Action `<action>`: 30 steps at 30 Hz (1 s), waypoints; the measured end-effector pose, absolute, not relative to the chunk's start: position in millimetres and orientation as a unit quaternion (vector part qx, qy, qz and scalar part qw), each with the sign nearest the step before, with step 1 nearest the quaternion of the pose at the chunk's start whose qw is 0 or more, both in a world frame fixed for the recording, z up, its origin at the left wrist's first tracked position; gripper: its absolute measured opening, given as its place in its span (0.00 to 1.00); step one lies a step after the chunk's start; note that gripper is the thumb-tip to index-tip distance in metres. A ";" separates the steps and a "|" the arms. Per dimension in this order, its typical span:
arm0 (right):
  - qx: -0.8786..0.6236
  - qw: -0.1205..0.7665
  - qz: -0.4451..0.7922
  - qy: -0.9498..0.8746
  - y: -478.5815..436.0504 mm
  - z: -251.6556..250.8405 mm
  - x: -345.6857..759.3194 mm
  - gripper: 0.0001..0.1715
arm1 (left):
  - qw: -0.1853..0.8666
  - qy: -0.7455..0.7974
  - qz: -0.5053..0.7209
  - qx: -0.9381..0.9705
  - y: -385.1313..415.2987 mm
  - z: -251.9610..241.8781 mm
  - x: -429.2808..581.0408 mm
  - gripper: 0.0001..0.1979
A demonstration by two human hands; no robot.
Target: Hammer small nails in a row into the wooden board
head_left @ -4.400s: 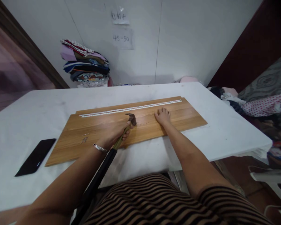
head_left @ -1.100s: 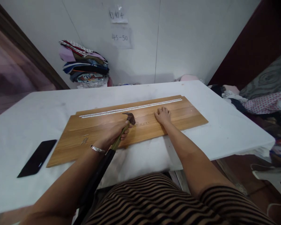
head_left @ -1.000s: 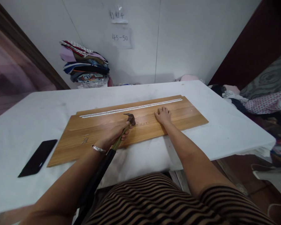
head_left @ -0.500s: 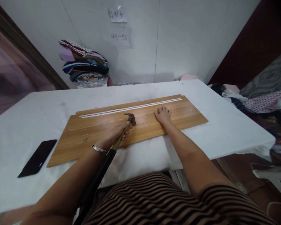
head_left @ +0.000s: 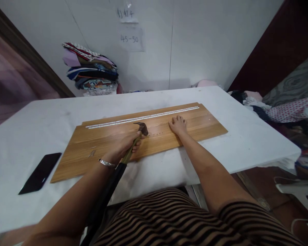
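A claw hammer is in my left hand, whose fingers wrap round the shaft close below the metal head. Its black grip runs back along my left forearm. The head is over the middle of a brown wooden board, at the left end of a row of small dark dots. Whether the head touches the board I cannot tell. My right hand rests on the board to the right of that row, fingers spread. Several loose nails lie on the board's left part.
Two white strips run along the board's far side. A black phone lies left of the board on the white-covered table. Folded clothes are stacked by the wall behind. A white chair is at the lower right.
The hammer head and my left hand have shifted very slightly up and left, partly with a small drift of the view. My right hand stays in place on the board.
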State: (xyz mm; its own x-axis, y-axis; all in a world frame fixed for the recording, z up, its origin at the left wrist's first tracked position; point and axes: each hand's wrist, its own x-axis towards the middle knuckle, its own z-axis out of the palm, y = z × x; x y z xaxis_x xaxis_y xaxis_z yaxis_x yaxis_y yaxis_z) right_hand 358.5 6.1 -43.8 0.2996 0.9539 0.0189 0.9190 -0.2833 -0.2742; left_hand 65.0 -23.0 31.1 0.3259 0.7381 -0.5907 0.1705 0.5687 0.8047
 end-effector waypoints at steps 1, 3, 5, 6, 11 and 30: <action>-0.798 0.117 0.074 -0.586 6.3 -44.1 358.5 0.30 | 0.698 0.545 0.203 0.418 -23.2 32.1 65.4 0.15; -0.799 0.116 0.074 -0.585 6.6 -44.4 358.4 0.30 | 0.695 0.549 0.204 0.418 -23.8 32.8 66.2 0.15; -0.799 0.117 0.073 -0.586 6.5 -44.4 358.3 0.29 | 0.695 0.549 0.204 0.418 -24.4 31.6 66.6 0.15; -0.798 0.119 0.073 -0.586 6.3 -44.4 358.2 0.28 | 0.697 0.547 0.203 0.418 -24.5 30.7 66.6 0.15; -0.797 0.119 0.071 -0.588 5.9 -44.7 358.7 0.29 | 0.708 0.529 0.206 0.420 -20.7 25.7 62.8 0.16; -0.798 0.120 0.074 -0.586 5.5 -43.7 357.5 0.29 | 0.694 0.547 0.201 0.424 -25.3 22.9 63.1 0.16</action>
